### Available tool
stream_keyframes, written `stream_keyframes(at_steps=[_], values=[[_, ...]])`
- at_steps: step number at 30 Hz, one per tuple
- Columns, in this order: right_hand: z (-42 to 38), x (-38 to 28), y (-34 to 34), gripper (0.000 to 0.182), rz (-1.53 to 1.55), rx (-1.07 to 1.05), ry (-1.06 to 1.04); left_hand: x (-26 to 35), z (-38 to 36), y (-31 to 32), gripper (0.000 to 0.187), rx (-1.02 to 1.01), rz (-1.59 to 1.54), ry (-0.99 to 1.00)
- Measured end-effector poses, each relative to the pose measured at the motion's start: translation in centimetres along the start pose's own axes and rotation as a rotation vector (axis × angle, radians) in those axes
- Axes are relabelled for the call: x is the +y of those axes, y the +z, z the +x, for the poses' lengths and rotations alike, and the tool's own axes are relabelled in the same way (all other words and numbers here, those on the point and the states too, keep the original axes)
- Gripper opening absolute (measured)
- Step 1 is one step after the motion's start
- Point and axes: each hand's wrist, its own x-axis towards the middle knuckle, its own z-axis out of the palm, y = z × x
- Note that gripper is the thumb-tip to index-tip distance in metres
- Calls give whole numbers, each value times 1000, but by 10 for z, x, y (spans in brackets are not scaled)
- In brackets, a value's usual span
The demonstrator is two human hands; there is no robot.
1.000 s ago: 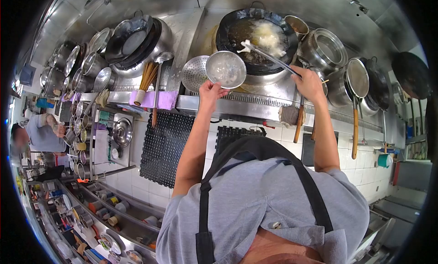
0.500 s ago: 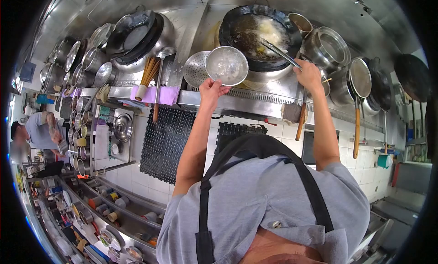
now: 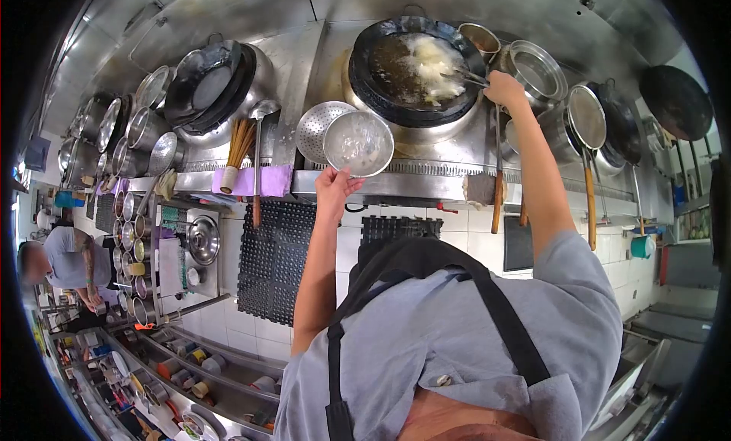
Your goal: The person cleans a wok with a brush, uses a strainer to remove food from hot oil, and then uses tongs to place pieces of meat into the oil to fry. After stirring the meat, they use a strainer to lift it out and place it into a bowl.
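With fingers and thumb at its rim, my left hand (image 3: 333, 191) holds a shallow metal bowl (image 3: 358, 145) with a little wet, pale residue inside. The bowl overlaps a perforated metal skimmer (image 3: 311, 133) at the stove's front edge. My right hand (image 3: 505, 89) grips a pair of metal tongs (image 3: 475, 80) over the right side of a black wok (image 3: 411, 118). The tong tips are at pale, battered-looking food (image 3: 432, 64) frothing in dark oil.
Left of the wok lie a bamboo brush (image 3: 241, 145), a ladle (image 3: 263, 110) and a purple cloth (image 3: 276, 180). Stacked woks (image 3: 196, 119) stand farther left. A long-handled strainer (image 3: 587, 117) and pots are at right. Another person (image 3: 70, 257) works at far left.
My right hand and the tongs have moved to the wok's right rim, the tongs lying flatter. The pale food spreads wider in the oil. My left hand still holds the bowl; the view has shifted.
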Motion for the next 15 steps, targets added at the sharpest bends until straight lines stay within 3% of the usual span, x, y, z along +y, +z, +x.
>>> stream_keyframes(at_steps=[3,7,15], values=[[56,10,43,35,47,-57,-50,-2,-15,-15,11,37,-7,-34],[64,-25,45,37,87,-10,-55,-10,-27,-40,10,68,-29,-27],[22,-74,-23,35,136,128,-111,-7,-35,-57,8,79,-68,-33]])
